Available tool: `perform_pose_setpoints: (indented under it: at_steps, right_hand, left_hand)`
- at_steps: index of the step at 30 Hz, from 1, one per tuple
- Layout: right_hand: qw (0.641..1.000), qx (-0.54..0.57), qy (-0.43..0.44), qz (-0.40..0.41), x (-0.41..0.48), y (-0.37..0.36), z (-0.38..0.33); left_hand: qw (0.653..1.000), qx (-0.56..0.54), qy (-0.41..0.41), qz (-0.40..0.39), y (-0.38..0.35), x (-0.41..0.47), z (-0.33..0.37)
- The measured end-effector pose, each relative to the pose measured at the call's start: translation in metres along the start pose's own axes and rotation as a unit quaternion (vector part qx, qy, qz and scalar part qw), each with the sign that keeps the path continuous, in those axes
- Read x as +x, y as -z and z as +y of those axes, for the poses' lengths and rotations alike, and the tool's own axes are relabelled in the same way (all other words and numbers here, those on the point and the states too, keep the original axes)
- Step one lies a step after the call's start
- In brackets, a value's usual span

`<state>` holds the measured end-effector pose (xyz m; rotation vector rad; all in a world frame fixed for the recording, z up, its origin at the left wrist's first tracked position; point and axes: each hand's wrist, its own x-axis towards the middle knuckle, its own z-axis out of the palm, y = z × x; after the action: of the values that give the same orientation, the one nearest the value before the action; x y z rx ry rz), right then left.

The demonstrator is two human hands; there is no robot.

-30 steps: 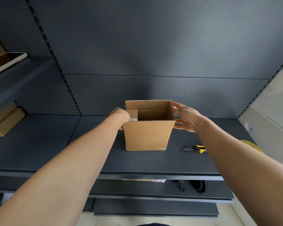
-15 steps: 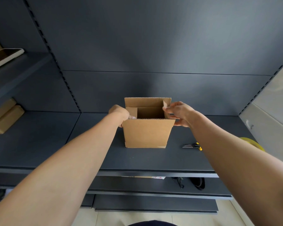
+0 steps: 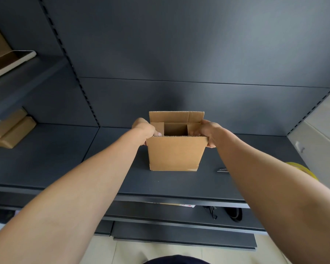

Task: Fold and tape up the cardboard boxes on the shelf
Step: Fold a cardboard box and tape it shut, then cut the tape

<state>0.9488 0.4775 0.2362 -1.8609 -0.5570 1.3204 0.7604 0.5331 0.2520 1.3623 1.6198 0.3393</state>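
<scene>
Left grip (image 3: 144, 130): clenched on the top-left corner of the cardboard box (image 3: 176, 155), one fingertip showing inside the rim against the left side flap (image 3: 157, 127). Right grip (image 3: 208, 132): curled over the top-right corner, fingers on the right side flap (image 3: 193, 127), thumb on the outside wall. Both side flaps are tipped inward, with a gap between them. Rear flap (image 3: 176, 116) stands upright. The box is open-topped and sits upright mid-shelf (image 3: 170, 183), near the front edge. A utility knife (image 3: 222, 170) lies just right of the box, mostly hidden by the right forearm. A yellow tape roll (image 3: 301, 168) is further right, partly hidden too. Flat cardboard pieces (image 3: 10, 130) are far left on the neighbouring bay. A black cable (image 3: 233, 214) is on the lower shelf.
</scene>
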Motion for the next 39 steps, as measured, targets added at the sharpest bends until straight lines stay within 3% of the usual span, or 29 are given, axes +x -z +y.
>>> perform_pose_setpoints:
  at_steps: [6,11,15,22,30,39]
  right_hand:
    - [0.995,0.083,0.046,0.003,0.004,0.004,0.008]
    - [0.989,0.133,0.063,-0.007,0.002,0.004,0.013]
    - [0.984,0.160,0.070,-0.029,-0.002,0.007,0.015]
    - [0.974,0.206,0.014,-0.095,-0.006,0.016,0.013]
    - [0.990,0.135,-0.018,-0.027,-0.006,0.015,0.005]
    - [0.988,0.144,-0.010,-0.046,-0.005,0.018,0.006]
  left_hand:
    - [0.998,-0.041,-0.010,-0.048,0.008,0.006,-0.008]
    - [0.972,-0.092,0.005,-0.218,0.031,0.005,-0.016]
    - [0.954,-0.070,-0.013,-0.291,0.039,0.006,-0.019]
    - [0.954,-0.030,-0.023,-0.299,0.038,0.007,-0.020]
    - [0.955,-0.008,-0.034,-0.294,0.035,0.002,-0.021]
    - [0.957,-0.008,-0.043,-0.287,0.033,0.004,-0.023]
